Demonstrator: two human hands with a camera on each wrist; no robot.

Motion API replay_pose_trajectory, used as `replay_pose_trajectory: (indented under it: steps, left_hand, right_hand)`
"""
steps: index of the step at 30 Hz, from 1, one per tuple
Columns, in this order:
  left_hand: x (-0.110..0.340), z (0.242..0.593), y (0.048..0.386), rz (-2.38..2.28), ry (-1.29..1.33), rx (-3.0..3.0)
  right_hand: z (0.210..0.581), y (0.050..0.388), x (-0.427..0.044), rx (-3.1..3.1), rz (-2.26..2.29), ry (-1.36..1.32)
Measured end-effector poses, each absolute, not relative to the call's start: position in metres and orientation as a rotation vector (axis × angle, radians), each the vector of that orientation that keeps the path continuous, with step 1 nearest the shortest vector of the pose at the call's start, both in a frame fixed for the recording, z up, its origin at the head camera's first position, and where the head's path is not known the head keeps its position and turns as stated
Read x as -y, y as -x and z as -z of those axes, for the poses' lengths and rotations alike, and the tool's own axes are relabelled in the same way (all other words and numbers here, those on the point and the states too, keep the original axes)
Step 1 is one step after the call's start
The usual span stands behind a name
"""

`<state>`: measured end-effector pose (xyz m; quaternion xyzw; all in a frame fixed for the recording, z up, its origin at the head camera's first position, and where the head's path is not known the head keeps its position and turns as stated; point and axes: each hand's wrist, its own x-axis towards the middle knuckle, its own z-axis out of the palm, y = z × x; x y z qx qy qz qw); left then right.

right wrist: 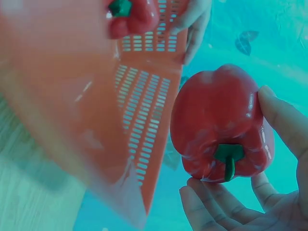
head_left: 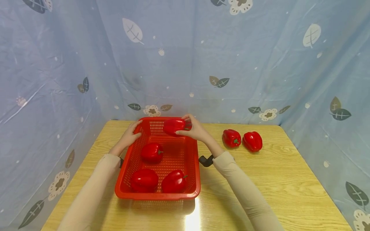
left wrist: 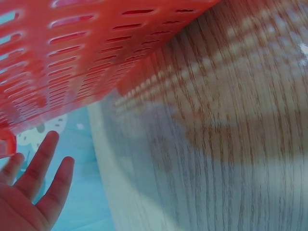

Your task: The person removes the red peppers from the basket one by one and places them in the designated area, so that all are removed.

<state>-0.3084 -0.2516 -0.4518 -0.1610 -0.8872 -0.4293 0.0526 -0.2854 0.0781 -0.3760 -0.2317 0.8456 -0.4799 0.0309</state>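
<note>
The right hand (head_left: 197, 130) holds a red bell pepper (head_left: 173, 126) at the far end of a red plastic basket (head_left: 157, 196), thumb on one side and fingers on the other, so the grip is only as wide as the pepper itself. In the right wrist view its green stem (right wrist: 230, 166) faces the camera (the curled stalk shows clearly there), and the pepper is up in the hand, beside the slotted basket wall. The left hand (head_left: 128, 137) is at the basket's far left corner, thumb on the inner side of the rim and fingers on the outer side, fairly straight and spread apart; how firmly it presses, I cannot tell.

Three more red bell peppers lie inside the basket: one toward the left of the middle (head_left: 151, 152), one in the near left corner (head_left: 144, 180) and one near the right corner (head_left: 174, 181). Two others, a left one (head_left: 231, 138) and a right one (head_left: 252, 141), sit side by side on the wooden table (head_left: 283, 179), to the right of the basket. Behind stands a blue curtain (head_left: 173, 61) printed with leaves and flowers, and both arms wear beige sleeves (head_left: 245, 192)
</note>
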Motion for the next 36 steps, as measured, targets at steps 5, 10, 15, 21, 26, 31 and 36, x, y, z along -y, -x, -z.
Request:
replay_pose_trajectory:
  steps: [5, 10, 15, 21, 26, 31, 36]
  left_hand:
    - [0.252, 0.452, 0.31, 1.305, 0.493, 2.688]
    - [0.253, 0.454, 0.31, 1.301, 0.503, 2.681]
    - [0.254, 0.454, 0.31, 1.309, 0.503, 2.678]
    - [0.255, 0.453, 0.31, 1.311, 0.486, 2.689]
    - [0.254, 0.453, 0.312, 1.289, 0.481, 2.697]
    - [0.254, 0.451, 0.311, 1.282, 0.488, 2.702]
    - [0.254, 0.45, 0.312, 1.283, 0.485, 2.711]
  right_hand:
    - [0.379, 0.283, -0.089, -2.559, 1.556, 0.684]
    - [0.381, 0.283, -0.098, -2.556, 1.574, 0.657]
    - [0.379, 0.28, -0.104, -2.601, 1.541, 0.615]
    - [0.378, 0.276, -0.114, -2.605, 1.556, 0.576]
    - [0.38, 0.275, -0.124, -2.595, 1.585, 0.533]
    - [0.381, 0.272, -0.136, -2.621, 1.599, 0.468]
    - [0.386, 0.271, -0.147, -2.649, 1.615, 0.431]
